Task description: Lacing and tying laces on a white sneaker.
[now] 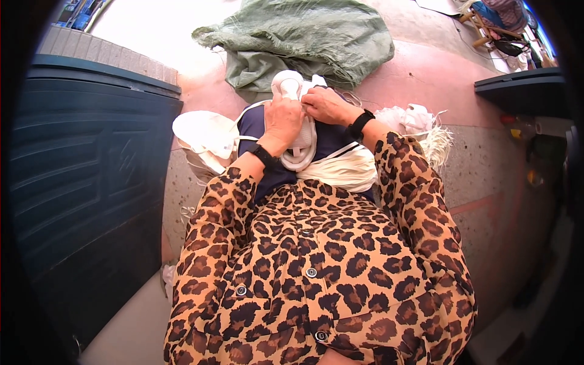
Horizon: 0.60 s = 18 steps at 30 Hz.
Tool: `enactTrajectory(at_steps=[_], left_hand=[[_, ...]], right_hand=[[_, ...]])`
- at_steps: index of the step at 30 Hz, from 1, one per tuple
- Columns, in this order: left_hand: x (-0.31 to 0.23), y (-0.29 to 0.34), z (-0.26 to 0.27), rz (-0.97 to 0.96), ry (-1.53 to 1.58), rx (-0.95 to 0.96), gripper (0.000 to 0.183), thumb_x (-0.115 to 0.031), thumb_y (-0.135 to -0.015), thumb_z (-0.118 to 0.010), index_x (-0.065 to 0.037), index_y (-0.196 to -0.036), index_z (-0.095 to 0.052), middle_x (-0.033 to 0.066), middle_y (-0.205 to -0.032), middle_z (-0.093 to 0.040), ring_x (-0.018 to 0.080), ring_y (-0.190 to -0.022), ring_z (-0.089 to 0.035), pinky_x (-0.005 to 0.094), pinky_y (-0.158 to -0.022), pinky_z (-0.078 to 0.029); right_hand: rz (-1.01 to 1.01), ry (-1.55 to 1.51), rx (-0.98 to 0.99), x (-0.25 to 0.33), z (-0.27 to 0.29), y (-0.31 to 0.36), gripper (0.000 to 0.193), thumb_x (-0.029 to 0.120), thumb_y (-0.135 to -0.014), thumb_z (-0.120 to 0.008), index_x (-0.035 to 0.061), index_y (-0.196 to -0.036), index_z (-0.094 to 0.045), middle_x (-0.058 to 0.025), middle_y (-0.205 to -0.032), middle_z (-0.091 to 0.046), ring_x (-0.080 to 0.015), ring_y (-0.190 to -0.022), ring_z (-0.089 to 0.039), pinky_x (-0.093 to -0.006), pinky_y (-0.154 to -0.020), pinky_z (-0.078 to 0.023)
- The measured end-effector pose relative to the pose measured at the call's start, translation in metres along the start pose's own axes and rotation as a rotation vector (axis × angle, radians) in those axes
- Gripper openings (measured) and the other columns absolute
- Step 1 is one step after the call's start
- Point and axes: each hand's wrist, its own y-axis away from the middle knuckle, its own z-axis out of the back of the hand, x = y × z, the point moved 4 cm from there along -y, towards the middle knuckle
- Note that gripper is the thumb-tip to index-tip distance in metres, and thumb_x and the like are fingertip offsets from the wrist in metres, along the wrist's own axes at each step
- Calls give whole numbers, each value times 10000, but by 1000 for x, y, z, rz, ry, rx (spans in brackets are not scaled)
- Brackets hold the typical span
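A white shoe (298, 149) lies on my dark-clad lap, its rounded toe pointing away from me. My left hand (283, 120) is closed over the middle of the shoe, with its fingers at the lacing area. From the right, my right hand (330, 105) pinches at the shoe's edge beside the left fingertips; whatever is between those fingers is too small to make out. A pale lace loops out to the left of the shoe. Across my lap lies a bundle of cream laces (344, 168).
Another white shoe (204, 129) is at my left. White items (413, 117) and hanging lace ends (439, 146) are at my right. A crumpled green woven sack (304, 36) lies ahead on the floor. Dark blue door panels (91, 164) stand left and right (523, 91).
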Motion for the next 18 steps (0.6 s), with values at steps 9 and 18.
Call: enactTrajectory(at_steps=[9,18], left_hand=[[-17,5,22,-164,-256,41,83,-135,-694,-547,-58,-664,-543,76,-690,-564,228,-768,-511,353,-635,-358],[45,47,49,471,591,320,241,-227,-731,-598,5,-787,-563,167,-694,-571,304,-649,-559,379,-600,-447]], right_hand=[[28,35,-156,19,11,9,194,179,-746,-533,84,-904,-591,-117,-862,-563,-289,-798,-548,-381,-678,-449],[-31,-106,119,83,-5,29,182,190,-782,-529,29,-697,-534,-142,-609,-552,-312,-620,-572,-413,-591,-452]])
